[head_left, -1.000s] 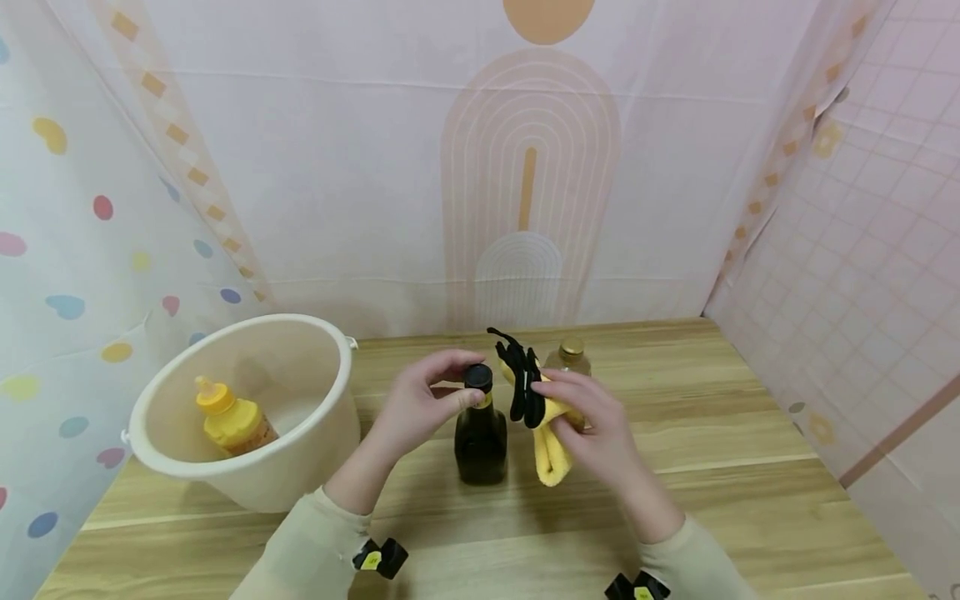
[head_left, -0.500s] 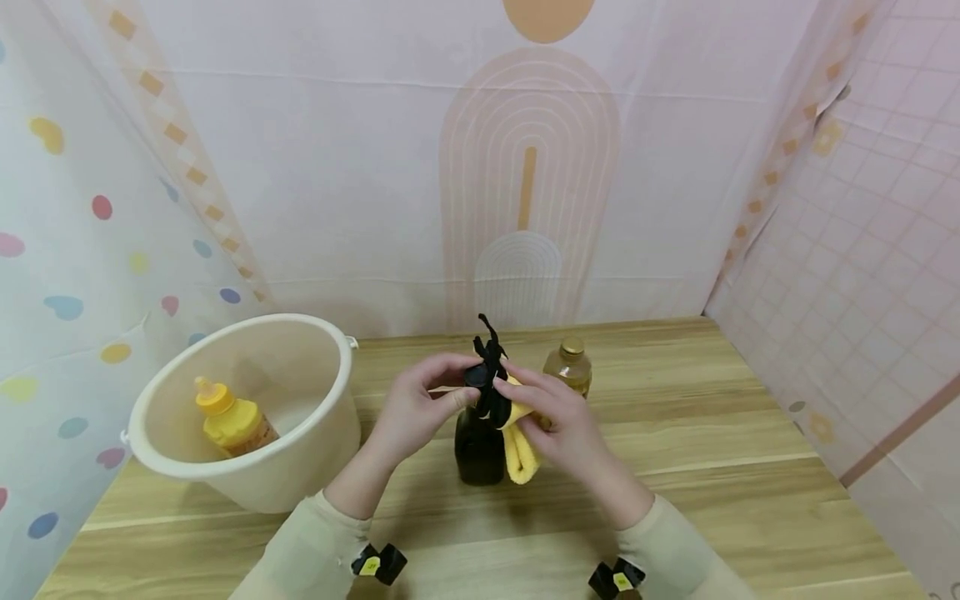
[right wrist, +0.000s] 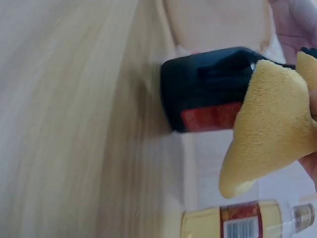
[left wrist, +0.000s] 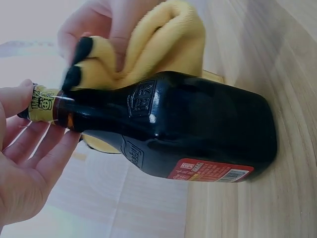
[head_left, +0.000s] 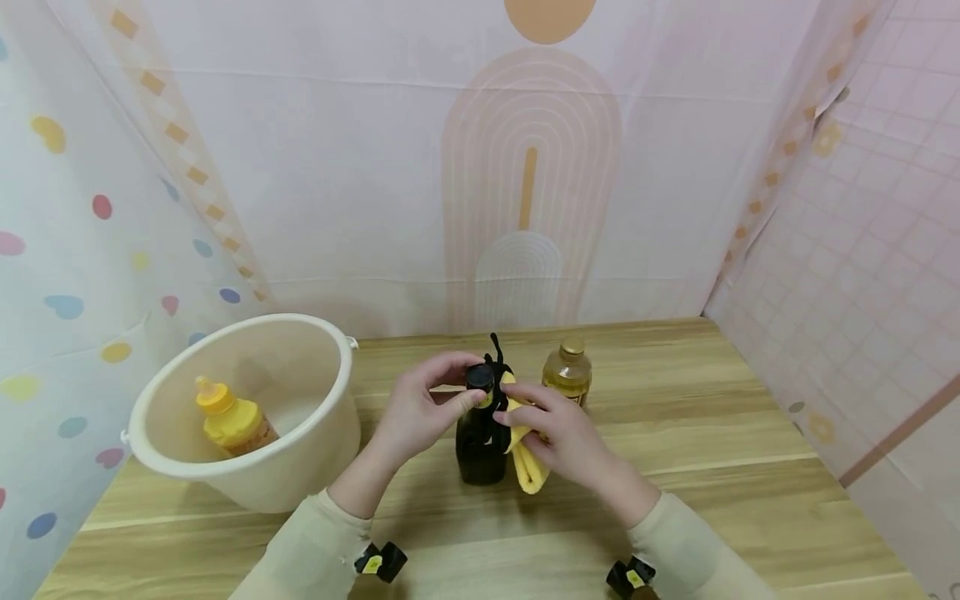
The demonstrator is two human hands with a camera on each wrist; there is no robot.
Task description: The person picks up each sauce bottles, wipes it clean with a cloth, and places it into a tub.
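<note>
A dark glass sauce bottle (head_left: 480, 465) stands upright on the table, with a black cap, a yellow neck band and a red label. My left hand (head_left: 420, 402) pinches it at the top, thumb and fingers on either side of the neck. In my right hand (head_left: 564, 433) is a folded yellow cloth (head_left: 530, 468) with black edging and a black cord. The left wrist view has the cloth (left wrist: 171, 42) against the shoulder and neck of the bottle (left wrist: 213, 124). Part of the cloth is hidden behind my right fingers.
A white bucket (head_left: 341, 417) stands at the left, a yellow squeeze bottle (head_left: 234, 425) with a nozzle leaning inside it. Behind my right hand stands a clear bottle of golden liquid (head_left: 567, 372). Printed curtains hang behind the wooden table (head_left: 720, 467) and at its sides.
My right hand has brought the cloth leftward onto the bottle's neck, then slid it slightly lower along the side. The left hand has kept its hold on the bottle top.
</note>
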